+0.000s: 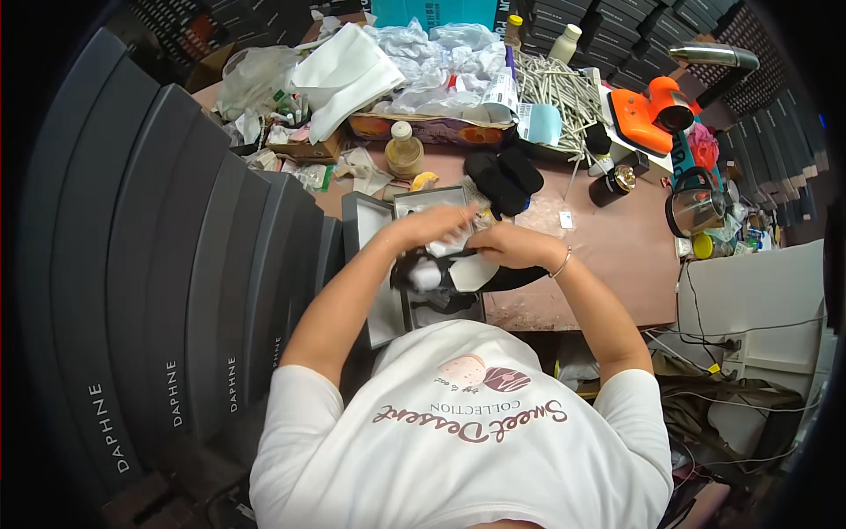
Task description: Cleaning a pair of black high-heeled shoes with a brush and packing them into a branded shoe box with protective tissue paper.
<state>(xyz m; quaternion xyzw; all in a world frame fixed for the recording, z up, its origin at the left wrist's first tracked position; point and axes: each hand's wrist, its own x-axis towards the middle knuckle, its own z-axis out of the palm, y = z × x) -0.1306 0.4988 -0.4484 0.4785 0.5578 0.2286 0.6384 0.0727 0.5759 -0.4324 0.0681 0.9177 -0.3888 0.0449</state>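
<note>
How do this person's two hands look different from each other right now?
The left hand is blurred, while the right hand shows more sharply. The left hand's fingers stretch out toward the right, whereas the right hand's fingers are bent. The left wrist looks bare; the right wrist wears a thin bracelet. Both hands are ungloved and close together, by a black-and-white item.

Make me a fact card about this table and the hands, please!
Left hand: blurred, above the open box
Right hand: at a black item, perhaps a shoe; grip unclear
Table: brownish pink
Farther back: bottle, pale sticks
Right side: glass pot, orange gadget
Far left: stacked dark boxes
</note>
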